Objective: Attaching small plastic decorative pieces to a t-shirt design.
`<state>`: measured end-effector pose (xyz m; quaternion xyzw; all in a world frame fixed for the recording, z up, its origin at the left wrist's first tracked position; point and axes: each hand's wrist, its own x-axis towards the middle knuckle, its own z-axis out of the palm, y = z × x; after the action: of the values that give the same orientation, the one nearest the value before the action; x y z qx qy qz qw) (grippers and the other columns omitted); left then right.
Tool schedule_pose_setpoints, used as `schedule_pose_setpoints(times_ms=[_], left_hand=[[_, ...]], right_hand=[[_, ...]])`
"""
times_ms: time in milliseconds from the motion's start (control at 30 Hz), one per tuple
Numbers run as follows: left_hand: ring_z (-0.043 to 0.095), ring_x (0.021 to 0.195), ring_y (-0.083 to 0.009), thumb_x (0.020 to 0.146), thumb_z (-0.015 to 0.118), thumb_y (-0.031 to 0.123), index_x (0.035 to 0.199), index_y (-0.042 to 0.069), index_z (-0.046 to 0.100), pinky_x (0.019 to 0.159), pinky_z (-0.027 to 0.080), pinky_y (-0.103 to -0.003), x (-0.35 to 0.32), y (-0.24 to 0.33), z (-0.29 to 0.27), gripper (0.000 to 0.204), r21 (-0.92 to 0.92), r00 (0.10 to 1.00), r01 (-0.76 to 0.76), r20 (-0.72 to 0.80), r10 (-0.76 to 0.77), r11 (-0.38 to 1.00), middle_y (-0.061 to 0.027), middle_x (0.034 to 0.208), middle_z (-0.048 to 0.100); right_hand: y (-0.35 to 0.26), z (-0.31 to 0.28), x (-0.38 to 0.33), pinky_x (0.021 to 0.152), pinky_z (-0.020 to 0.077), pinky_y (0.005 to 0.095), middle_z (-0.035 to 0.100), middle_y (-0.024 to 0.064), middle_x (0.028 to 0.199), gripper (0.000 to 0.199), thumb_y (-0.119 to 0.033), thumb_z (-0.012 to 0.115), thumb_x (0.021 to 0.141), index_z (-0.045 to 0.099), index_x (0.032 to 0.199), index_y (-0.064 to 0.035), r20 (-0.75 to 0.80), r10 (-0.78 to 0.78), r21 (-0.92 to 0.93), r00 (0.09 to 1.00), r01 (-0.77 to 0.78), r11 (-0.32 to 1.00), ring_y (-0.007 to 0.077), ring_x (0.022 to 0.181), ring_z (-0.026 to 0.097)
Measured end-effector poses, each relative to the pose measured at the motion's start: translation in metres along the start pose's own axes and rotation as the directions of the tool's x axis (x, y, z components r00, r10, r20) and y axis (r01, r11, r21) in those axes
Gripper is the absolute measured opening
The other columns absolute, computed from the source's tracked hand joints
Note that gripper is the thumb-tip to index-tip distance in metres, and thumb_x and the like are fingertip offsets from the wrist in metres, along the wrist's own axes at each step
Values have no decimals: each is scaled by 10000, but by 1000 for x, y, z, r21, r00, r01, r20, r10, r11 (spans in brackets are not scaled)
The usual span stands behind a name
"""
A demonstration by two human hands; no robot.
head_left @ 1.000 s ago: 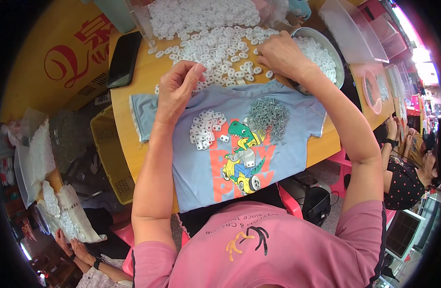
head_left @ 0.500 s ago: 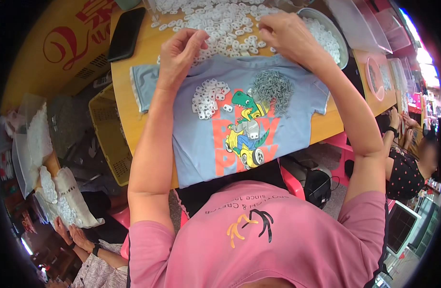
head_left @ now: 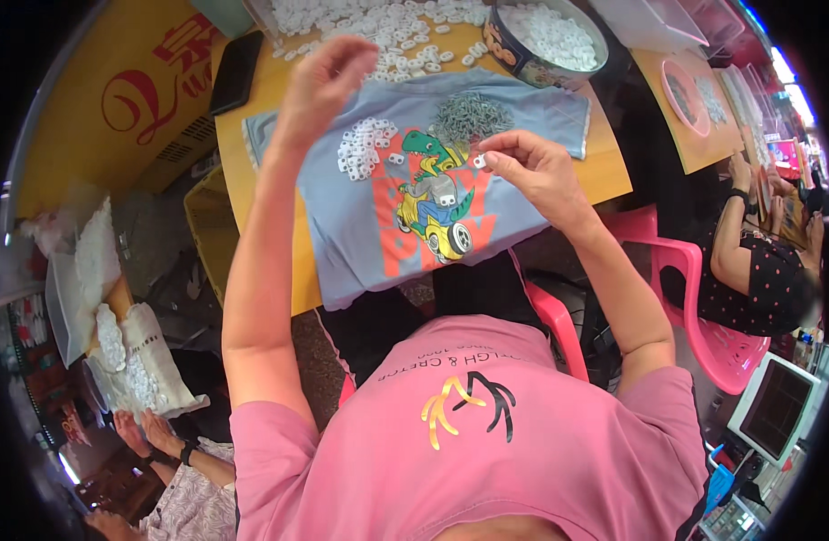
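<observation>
Right hand (head_left: 533,167) just above the grey-blue cotton T-shirt with a dinosaur print (head_left: 378,225) spread on the yellow worktop (head_left: 261,99), grip pinching one small white plastic ring (head_left: 478,161) beside the dinosaur's head; left hand (head_left: 320,77) raised over the shirt's far left shoulder, fingers loosely curled and holding nothing visible. On the shirt, a small cluster of white rings (head_left: 360,149) left of the print and a heap of thin grey metal pins (head_left: 469,117) above it; beyond the collar, a much larger scatter of loose white rings (head_left: 378,22) and a full round tin (head_left: 545,36), so apparently most of the work remaining.
</observation>
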<state>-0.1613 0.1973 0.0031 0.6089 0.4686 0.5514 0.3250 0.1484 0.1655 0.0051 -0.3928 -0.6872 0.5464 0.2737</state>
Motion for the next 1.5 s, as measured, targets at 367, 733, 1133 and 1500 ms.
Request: schedule_pose_setpoints(times_ms=[367,733,1133,1500], left_hand=[[613,776,-74,920,663,111,1013,-20,649,685,506,-224,-117,84,122,161,-194,983,184,44,-179,964,-31,868,670],[563,685,-46,941,637,173,978,-7,653,600,461,-207,-125,84,126,184,30,938,346,-20,-346,938,-3,781,634],[531,683,-59,974,597,162,942,16,606,633,430,-210,-11,159,104,150,-196,909,-343,-316,272,919,-5,781,593],[597,690,-73,902,659,39,908,15,622,624,468,-193,-36,108,62,44,47,814,-359,-473,337,932,-31,811,630]], right_hand=[[-7,14,-43,824,526,259,682,75,996,195,-91,626,940,634,1095,27,-84,-97,473,992,126,872,114,900,644],[4,36,-50,840,517,255,677,86,1019,253,-112,604,956,582,1165,29,-213,-77,514,974,178,839,129,920,643],[-65,156,-56,1026,426,374,615,109,1211,444,-400,442,1009,500,1296,-66,612,44,790,790,-613,0,239,1124,595],[-73,80,21,910,506,378,634,110,1126,388,-356,494,1010,590,1181,-21,39,-2,919,999,-35,392,202,997,620]])
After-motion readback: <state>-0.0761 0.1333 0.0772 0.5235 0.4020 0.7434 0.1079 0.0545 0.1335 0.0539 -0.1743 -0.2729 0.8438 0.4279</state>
